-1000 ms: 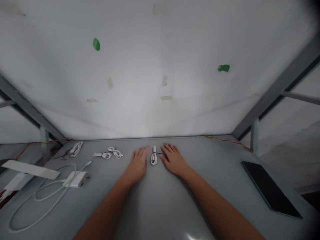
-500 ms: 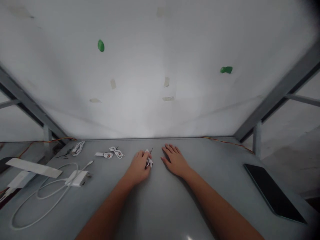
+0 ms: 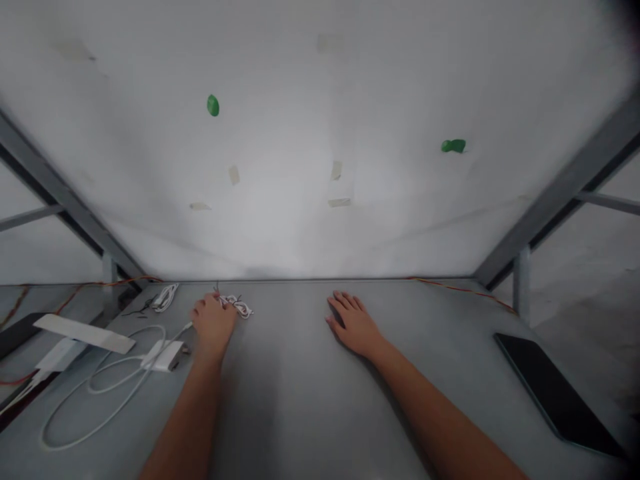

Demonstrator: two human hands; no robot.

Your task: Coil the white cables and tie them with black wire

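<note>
Left hand (image 3: 213,325) curled at the small white cable bundles (image 3: 236,307) on a grey table (image 3: 295,407); right hand (image 3: 354,326) lies open.

The left hand is partly closed just beside the bundles, left of centre, and a thin dark wire (image 3: 217,291) sticks up at its fingertips; whether it grips anything is hidden. The right hand rests flat, palm down, fingers spread, touching only the table. At the upper left sits another coiled cable bundle (image 3: 165,298), below it a white power adapter (image 3: 164,356) with a long looped white cable (image 3: 95,407). A black tablet (image 3: 555,393) lies at the lower right.
</note>
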